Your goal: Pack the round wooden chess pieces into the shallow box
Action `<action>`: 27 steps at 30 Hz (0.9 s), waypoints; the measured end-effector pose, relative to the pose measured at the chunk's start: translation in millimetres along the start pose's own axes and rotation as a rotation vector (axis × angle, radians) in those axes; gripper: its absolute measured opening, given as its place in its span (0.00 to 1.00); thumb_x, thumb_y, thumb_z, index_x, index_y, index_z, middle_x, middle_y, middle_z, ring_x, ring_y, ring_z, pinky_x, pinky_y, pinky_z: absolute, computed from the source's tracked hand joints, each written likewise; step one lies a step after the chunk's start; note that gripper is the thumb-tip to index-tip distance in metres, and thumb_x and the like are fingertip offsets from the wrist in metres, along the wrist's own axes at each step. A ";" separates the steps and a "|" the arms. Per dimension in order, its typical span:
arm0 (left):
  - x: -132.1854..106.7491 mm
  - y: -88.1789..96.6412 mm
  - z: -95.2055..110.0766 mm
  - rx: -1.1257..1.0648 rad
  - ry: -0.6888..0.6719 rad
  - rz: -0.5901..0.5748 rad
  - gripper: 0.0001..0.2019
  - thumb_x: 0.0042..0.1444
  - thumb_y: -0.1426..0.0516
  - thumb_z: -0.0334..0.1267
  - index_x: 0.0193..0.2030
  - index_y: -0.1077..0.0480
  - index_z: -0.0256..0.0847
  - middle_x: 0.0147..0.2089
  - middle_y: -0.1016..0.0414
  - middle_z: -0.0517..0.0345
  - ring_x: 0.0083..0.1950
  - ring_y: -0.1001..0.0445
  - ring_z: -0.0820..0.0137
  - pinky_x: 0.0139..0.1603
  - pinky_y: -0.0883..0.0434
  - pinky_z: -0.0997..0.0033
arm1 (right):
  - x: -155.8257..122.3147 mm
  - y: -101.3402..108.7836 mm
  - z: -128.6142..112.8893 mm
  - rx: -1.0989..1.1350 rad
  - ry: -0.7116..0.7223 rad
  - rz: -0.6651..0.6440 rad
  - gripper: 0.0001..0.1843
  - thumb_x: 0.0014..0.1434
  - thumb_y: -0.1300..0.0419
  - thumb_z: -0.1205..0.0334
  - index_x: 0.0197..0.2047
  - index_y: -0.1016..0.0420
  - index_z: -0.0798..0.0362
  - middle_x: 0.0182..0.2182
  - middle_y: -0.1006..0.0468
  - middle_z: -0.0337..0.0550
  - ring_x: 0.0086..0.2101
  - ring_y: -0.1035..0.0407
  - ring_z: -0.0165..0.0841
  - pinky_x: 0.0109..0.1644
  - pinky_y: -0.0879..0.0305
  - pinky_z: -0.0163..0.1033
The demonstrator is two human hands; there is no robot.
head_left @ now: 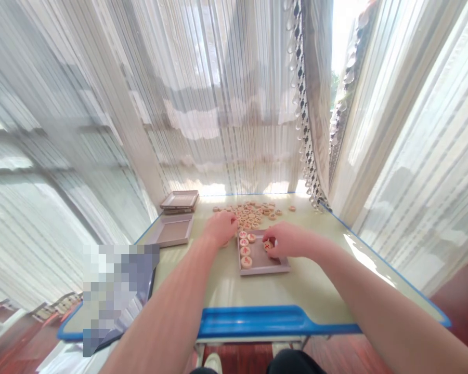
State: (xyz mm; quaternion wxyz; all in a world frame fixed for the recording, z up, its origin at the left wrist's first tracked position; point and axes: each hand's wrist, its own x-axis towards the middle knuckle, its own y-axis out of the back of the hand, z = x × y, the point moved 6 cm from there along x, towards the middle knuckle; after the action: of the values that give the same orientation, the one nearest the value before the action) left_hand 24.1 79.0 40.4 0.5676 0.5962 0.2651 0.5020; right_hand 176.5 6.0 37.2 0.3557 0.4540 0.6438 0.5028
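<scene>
A shallow, pinkish-grey tray (pixel 265 269) lies on the table in front of me. Along its left side stand round wooden Chinese chess pieces (pixel 245 251) with red characters, in a column, and one more sits beside the top of it. Over the tray's right half, my right hand (pixel 283 240) pinches a chess piece (pixel 268 246) with a red character facing up. My left hand (pixel 221 227) is just beyond the tray's upper left corner, at the near edge of the loose pile. Its fingers are curled together, and what they hold, if anything, is hidden.
Many loose chess pieces (pixel 253 212) spread across the far part of the pale green table (pixel 312 291), which has a blue rim. An open tray (pixel 172 231) and stacked trays (pixel 179 199) stand at the left. A dark folder (pixel 140 275), partly pixelated, lies nearer. Curtains (pixel 226 104) hang behind.
</scene>
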 end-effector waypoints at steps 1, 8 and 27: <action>0.0 0.0 0.1 0.003 -0.001 -0.003 0.14 0.54 0.52 0.38 0.33 0.25 0.42 0.36 0.23 0.52 0.39 0.28 0.66 0.38 0.36 0.71 | -0.5 0.9 -0.1 -0.012 0.007 0.003 0.12 0.43 0.40 0.63 0.34 0.22 0.47 0.32 0.22 0.40 0.30 0.31 0.34 0.28 0.43 0.34; 0.4 0.7 1.5 0.048 -0.022 -0.009 0.15 0.54 0.52 0.38 0.34 0.24 0.42 0.37 0.23 0.54 0.39 0.28 0.67 0.39 0.36 0.72 | 3.1 0.9 1.5 -0.061 -0.087 0.010 0.16 0.45 0.40 0.48 0.33 0.25 0.50 0.31 0.23 0.42 0.31 0.31 0.35 0.26 0.45 0.34; -1.4 2.9 3.2 0.053 -0.003 -0.012 0.14 0.54 0.52 0.39 0.32 0.25 0.42 0.36 0.23 0.54 0.39 0.28 0.67 0.39 0.35 0.71 | -2.0 0.0 -4.9 -0.097 -0.019 -0.062 0.18 0.46 0.43 0.44 0.26 0.25 0.51 0.25 0.25 0.44 0.27 0.34 0.35 0.25 0.48 0.36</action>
State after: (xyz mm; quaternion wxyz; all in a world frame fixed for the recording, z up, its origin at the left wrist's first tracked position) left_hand 25.7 75.8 43.2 0.5551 0.6101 0.2811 0.4905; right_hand 172.6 2.5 38.4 0.3987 0.4206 0.6291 0.5180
